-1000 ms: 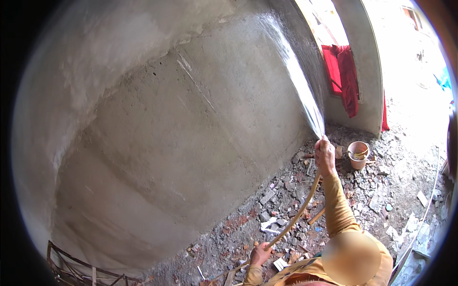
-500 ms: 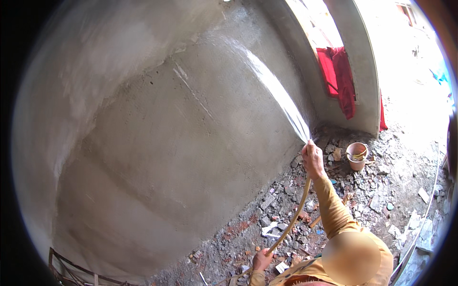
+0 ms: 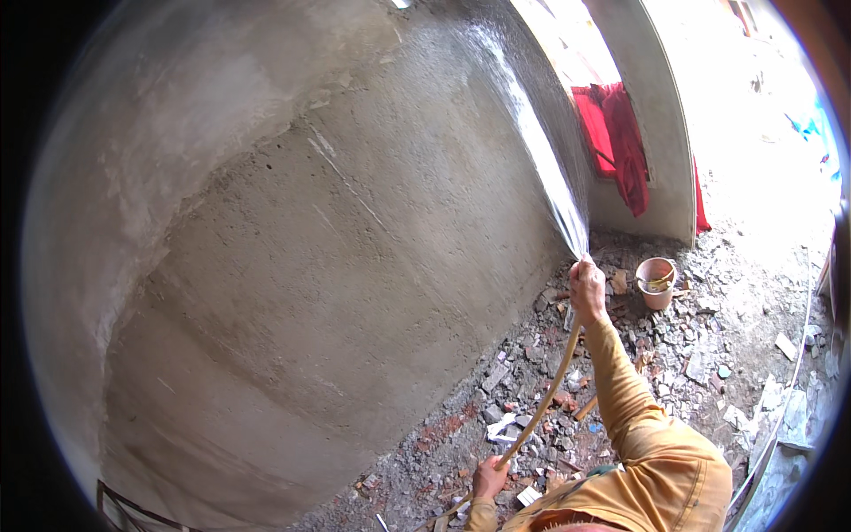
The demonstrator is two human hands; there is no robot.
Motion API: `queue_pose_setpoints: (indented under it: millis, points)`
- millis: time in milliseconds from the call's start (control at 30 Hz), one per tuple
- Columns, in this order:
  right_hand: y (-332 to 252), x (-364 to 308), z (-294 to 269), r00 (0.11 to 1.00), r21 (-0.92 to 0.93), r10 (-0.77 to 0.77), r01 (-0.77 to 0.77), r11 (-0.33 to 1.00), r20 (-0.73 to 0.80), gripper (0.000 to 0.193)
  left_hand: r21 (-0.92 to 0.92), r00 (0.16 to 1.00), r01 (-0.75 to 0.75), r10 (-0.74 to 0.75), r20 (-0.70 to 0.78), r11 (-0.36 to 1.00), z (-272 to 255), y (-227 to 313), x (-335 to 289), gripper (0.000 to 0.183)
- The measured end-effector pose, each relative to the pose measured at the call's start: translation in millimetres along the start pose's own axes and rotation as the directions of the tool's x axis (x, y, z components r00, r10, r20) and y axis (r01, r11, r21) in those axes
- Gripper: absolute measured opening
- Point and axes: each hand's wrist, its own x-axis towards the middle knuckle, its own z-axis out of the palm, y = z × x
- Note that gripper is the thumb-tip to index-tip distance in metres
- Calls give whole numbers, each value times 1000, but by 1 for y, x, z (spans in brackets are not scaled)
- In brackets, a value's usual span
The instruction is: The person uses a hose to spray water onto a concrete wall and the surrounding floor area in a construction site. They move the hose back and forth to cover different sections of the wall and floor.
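Note:
A yellowish hose (image 3: 547, 398) runs up from the lower edge between my two hands. My right hand (image 3: 589, 293), on an outstretched arm, is closed round its upper end, fingers at the mouth. From there a white water jet (image 3: 542, 155) fans up and away against the grey plastered wall (image 3: 337, 284). Lower down, near my body, my left hand (image 3: 489, 480) is wrapped round the same hose. The wall's upper part near the corner looks wet.
Broken rubble (image 3: 567, 417) covers the ground along the wall's foot. A pinkish bucket (image 3: 656, 284) with something in it stands right of my right hand. Red cloth (image 3: 626, 146) hangs in the wall opening. Metal framework (image 3: 133, 514) is at the lower left.
The jet has swung right, toward the corner beside the opening, and stands steeper. My right hand has shifted slightly right with the hose end; my left hand has barely moved.

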Motion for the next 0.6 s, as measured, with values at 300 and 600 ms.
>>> queue_pose_setpoints:
  millis: [300, 600]
  points:
    - [81, 25, -31, 999, -235, 34, -38, 971, -21, 37, -20, 995, 26, -24, 93, 999, -5, 4, -26, 27]
    - [124, 0, -48, 993, -396, 115, -102, 913, 11, 45, -30, 984, 68, -62, 168, 997, 14, -43, -51, 30]
